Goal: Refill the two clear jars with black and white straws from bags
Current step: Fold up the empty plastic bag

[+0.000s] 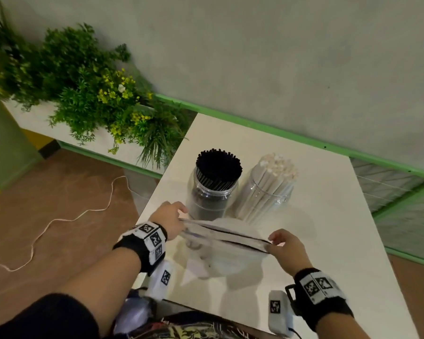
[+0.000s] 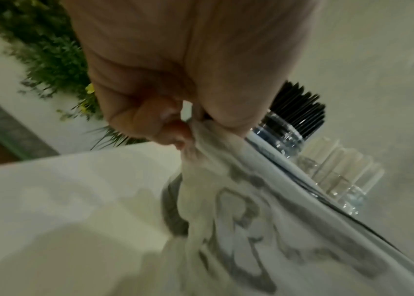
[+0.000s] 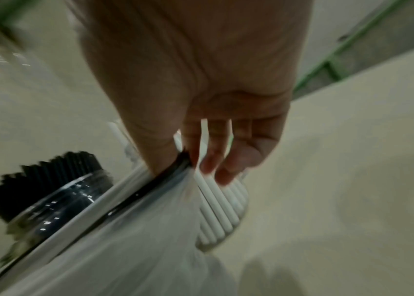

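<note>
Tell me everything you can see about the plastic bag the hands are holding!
The plastic bag is thin, whitish and see-through, with grey printing and a dark strip along its top edge. It looks limp and seems empty. It is stretched sideways in front of the two jars: the left hand pinches one end of the top edge, the right hand pinches the other. Its crumpled body hangs down toward the white table; whether it touches is unclear.

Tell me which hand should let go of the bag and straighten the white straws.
Probably the right hand. It pinches the bag at the end nearest the white straws jar; the left hand grips the other end, beside the black straws.
</note>
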`<state>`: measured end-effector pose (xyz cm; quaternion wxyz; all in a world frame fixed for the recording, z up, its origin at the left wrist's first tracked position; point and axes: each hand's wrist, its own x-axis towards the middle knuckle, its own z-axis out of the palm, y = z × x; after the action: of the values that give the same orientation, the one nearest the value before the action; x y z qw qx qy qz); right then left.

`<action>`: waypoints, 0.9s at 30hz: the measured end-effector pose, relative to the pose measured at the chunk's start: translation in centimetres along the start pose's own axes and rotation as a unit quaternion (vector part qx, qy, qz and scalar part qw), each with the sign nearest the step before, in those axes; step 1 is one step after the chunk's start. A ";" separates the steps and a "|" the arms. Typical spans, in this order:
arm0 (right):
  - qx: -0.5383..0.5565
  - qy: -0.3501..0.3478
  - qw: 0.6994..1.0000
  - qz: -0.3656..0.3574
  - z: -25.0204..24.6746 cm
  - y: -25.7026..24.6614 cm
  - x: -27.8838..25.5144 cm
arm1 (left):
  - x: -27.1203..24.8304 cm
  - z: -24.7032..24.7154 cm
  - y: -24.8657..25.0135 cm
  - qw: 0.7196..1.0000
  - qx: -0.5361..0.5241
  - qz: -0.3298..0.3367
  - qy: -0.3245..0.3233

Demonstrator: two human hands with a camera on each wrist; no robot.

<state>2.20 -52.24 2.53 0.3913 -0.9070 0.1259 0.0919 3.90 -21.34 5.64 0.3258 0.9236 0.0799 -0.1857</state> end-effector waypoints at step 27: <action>0.412 -0.139 0.892 -0.123 -14.3 3.8 -1.9 | -6.7 2.4 9.4 0.910 -0.404 0.092 0.017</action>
<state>0.26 -64.90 10.10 0.7515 -0.6506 -0.0163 0.1081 -0.39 -30.34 11.91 0.6852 0.7194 0.0679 -0.0914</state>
